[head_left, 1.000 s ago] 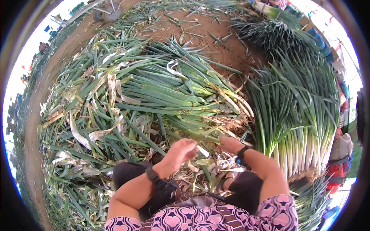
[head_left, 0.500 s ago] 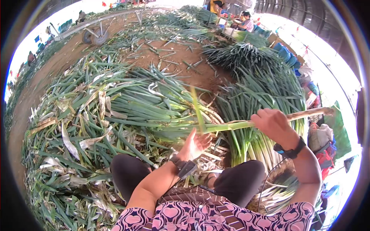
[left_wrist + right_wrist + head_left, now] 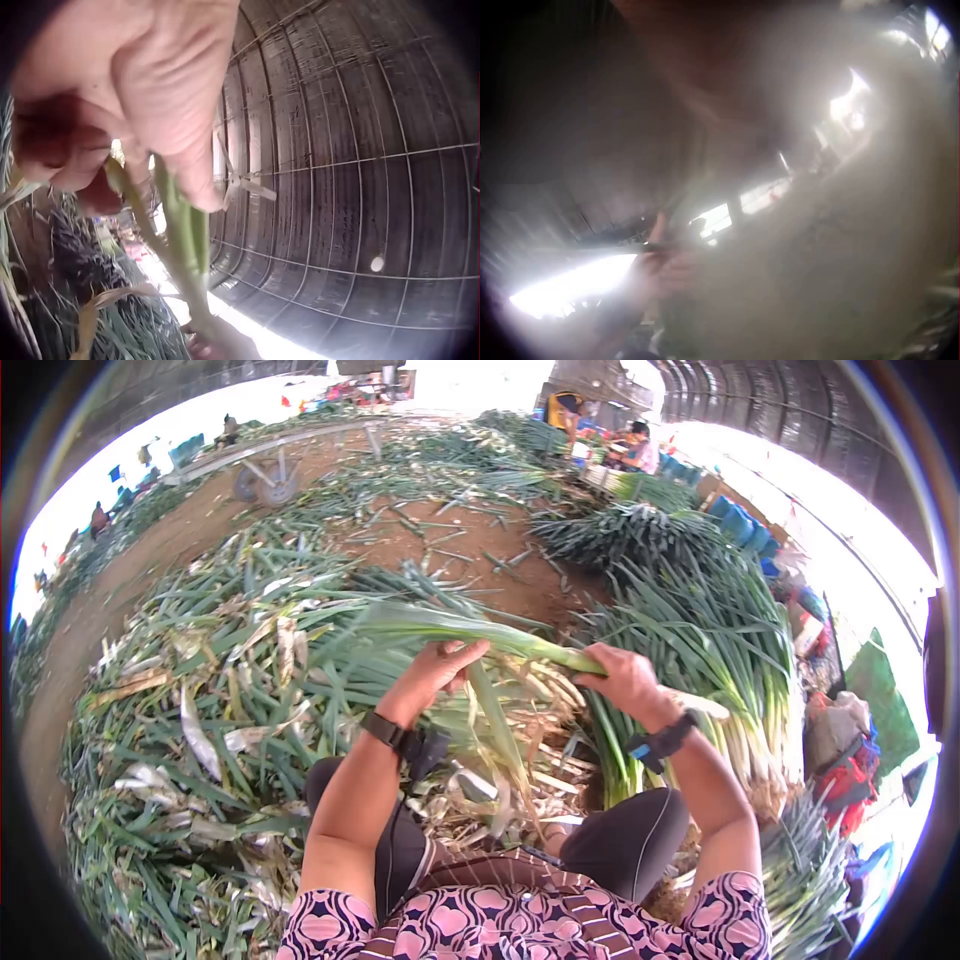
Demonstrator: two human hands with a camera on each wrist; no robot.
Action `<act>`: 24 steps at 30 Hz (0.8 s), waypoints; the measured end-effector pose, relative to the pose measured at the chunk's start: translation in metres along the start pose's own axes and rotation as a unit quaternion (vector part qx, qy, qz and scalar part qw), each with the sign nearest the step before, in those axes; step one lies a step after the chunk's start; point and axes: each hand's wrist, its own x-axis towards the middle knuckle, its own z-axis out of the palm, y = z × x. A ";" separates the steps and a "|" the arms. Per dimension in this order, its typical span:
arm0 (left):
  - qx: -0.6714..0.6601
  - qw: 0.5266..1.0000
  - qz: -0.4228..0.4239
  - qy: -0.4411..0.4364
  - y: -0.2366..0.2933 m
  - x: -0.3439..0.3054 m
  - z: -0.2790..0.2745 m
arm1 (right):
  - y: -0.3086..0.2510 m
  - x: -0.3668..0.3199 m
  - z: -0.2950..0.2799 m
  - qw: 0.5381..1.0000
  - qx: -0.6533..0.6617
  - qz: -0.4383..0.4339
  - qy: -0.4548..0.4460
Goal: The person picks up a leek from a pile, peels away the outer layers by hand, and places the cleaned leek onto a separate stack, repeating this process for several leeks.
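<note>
One long green onion (image 3: 545, 651) lies across both hands, its leaves to the left and its white end to the right. The right hand (image 3: 632, 682) grips its stalk near the white part. At the leafy side the left hand (image 3: 436, 672) pinches a yellowish outer leaf (image 3: 492, 712) that hangs down from the stalk. Up close in the left wrist view, the left hand (image 3: 135, 97) has thumb and fingers at the green stalk (image 3: 182, 232) and a thin leaf. The right wrist view is mostly hazy.
Piled onions and discarded leaves (image 3: 200, 760) cover the left ground. Upright bunches (image 3: 700, 620) stand at the right, with a cloth bag (image 3: 838, 730) beyond. A wheeled cart (image 3: 270, 482) and other people (image 3: 636, 448) are farther back.
The onion has come leftward with the right hand, which was farther right. The left hand has risen from below the stalk and now pinches a leaf, which hangs down.
</note>
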 end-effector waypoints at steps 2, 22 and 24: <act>0.106 0.994 -0.006 -0.009 0.021 -0.019 -0.024 | -0.023 0.022 0.047 0.995 0.090 -0.034 0.022; -0.359 0.835 0.173 0.380 -0.079 -0.057 -0.138 | -0.005 0.011 0.221 0.513 0.722 0.464 0.012; -0.347 0.828 0.184 0.401 -0.076 -0.063 -0.154 | 0.045 -0.023 0.212 0.614 0.614 0.496 0.009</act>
